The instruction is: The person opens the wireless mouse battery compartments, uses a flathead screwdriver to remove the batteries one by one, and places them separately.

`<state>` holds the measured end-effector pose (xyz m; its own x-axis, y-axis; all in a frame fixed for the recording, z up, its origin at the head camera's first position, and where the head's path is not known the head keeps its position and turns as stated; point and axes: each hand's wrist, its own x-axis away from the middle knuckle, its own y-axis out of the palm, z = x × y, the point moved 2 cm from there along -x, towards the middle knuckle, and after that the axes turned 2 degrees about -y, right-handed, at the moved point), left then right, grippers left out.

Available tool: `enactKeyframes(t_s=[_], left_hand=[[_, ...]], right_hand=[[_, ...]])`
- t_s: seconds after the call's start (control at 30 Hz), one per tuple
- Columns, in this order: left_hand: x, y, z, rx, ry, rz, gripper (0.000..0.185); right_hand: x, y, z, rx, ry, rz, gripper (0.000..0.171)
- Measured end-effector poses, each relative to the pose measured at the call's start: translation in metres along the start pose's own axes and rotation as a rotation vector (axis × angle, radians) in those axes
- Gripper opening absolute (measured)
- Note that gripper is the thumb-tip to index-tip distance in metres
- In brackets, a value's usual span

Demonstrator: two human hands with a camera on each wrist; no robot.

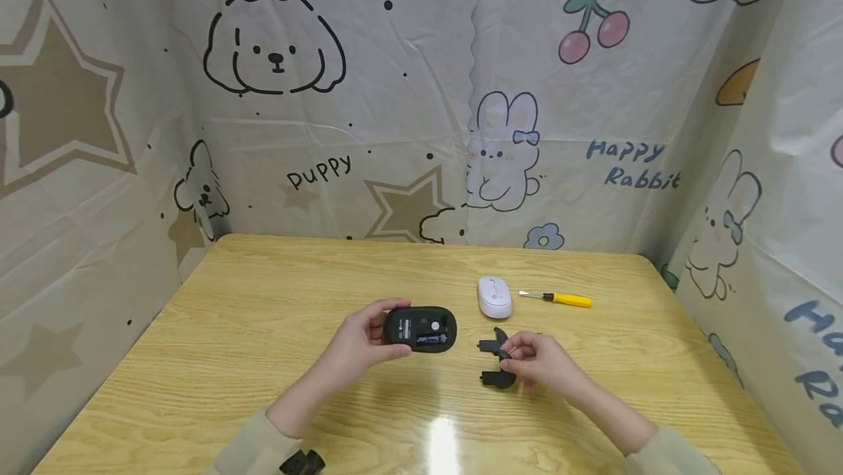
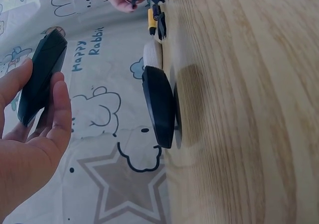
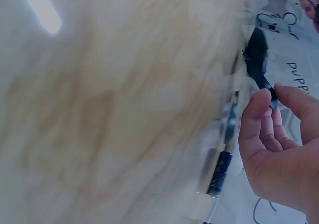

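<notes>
My left hand (image 1: 358, 339) grips a black computer mouse (image 1: 405, 330) by its left end, thumb below and fingers above. Its underside faces me, with a dark blue battery (image 1: 431, 339) lying in the uncovered compartment. In the left wrist view the mouse (image 2: 42, 77) shows edge-on between thumb and fingers. To the right, my right hand (image 1: 543, 364) pinches a curved black plastic cover (image 1: 498, 378) with two prongs pointing toward the mouse. The right wrist view shows the cover (image 3: 260, 78) at the thumb and fingertip, held above the table.
A white mouse (image 1: 495, 298) sits behind the gap between my hands. Right of it lies a screwdriver (image 1: 570, 300) with a yellow handle. The wooden table (image 1: 276, 277) ends at a printed cloth (image 1: 395, 116) hung around its back and sides.
</notes>
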<state>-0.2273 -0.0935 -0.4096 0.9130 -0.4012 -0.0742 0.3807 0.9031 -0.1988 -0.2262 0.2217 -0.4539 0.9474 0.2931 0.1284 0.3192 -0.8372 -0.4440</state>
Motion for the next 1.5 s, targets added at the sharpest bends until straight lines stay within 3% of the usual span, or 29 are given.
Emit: enactKeyframes(t_s=[0.43,0.67,0.87,1.1,1.5], left_hand=[[0.000,0.000,0.001,0.013,-0.010,-0.007,0.063],[0.000,-0.001,0.002,0.017,-0.015,-0.009,0.063],[0.000,-0.002,0.000,0.006,-0.012,-0.016,0.063],[-0.001,-0.003,-0.001,0.000,-0.009,-0.012,0.064],[-0.001,0.000,0.003,0.067,-0.036,-0.011,0.066]], right_hand=[[-0.011,-0.002,0.016,0.116,0.003,-0.015,0.027],[-0.012,-0.005,0.013,0.275,-0.112,-0.050,0.019],[-0.014,-0.006,0.014,0.290,-0.138,-0.073,0.017],[-0.015,-0.005,0.013,0.383,-0.172,-0.058,0.010],[-0.014,-0.009,0.007,0.417,-0.212,-0.055,0.011]])
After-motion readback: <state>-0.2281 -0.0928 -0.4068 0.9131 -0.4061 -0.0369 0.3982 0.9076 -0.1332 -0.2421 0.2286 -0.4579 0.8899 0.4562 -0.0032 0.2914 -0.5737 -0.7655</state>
